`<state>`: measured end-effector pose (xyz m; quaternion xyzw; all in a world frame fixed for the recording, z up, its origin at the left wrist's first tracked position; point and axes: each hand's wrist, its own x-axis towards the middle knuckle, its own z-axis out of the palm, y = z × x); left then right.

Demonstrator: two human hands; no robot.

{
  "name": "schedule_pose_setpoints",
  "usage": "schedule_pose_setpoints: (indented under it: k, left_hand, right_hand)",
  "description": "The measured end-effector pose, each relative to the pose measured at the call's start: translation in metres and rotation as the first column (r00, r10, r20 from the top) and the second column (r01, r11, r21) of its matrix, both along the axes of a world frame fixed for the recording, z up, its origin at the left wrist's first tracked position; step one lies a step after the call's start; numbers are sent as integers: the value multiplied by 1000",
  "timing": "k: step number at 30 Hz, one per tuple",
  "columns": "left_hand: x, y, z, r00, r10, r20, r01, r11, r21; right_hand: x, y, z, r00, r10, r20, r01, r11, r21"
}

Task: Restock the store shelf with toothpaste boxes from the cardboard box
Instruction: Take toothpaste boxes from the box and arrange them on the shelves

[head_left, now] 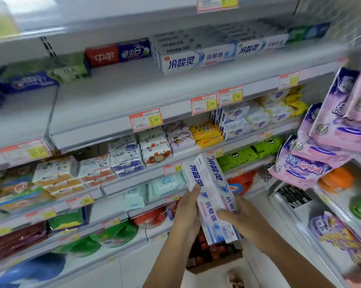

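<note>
White-blue toothpaste boxes (pixel 211 196), lengthwise, gripped by hands (pixel 208 215)

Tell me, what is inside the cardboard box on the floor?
Inside the cardboard box, red and dark packages show. The toothpaste boxes, held by the left hand and right hand, cover the rest.

2 toothpaste boxes (pixel 210 196) above cardboard box (pixel 217 263), prob. on floor (pixel 134 267), shelf (pixel 123 96) behind.

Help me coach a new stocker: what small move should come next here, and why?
Probably raise the toothpaste boxes toward the matching stack on the upper shelf: left hand and right hand both grip them well below it, and bare shelf shows beside that stack.
</note>
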<state>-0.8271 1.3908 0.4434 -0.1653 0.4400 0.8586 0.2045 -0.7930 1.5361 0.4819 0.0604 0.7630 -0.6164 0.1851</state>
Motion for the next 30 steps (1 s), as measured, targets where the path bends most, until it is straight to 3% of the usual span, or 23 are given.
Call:
schedule_pose_setpoints:
  k: [3, 6, 17, 21, 26, 30]
  left_hand:
    - [-7, 6, 2, 1000, -8, 27, 6, 998, 69]
    - [-14, 20, 14, 999, -20, 30, 18, 998, 68]
    - [-35, 118, 65, 991, -128, -23, 130, 981, 145]
    - [-40, 161, 88, 996, -44, -81, 39, 998, -58]
    - [-58, 193, 131, 981, 100, -169, -114, 991, -72]
    - [-68, 211, 167, 953, 184, -242, -177, 983, 50]
  right_hand:
    - [-1, 11, 8, 995, -85, 50, 90, 989, -119]
    - [0, 25, 17, 994, -103, 36, 107, 985, -137]
    - [-21, 111, 60, 997, -7, -81, 22, 982, 186]
    - [-28, 138, 70, 991, -11, -136, 37, 980, 193]
    - [-40, 178, 93, 988, -41, -147, 41, 999, -1]
    - [-53, 196, 116, 975, -189, -119, 133, 918, -373]
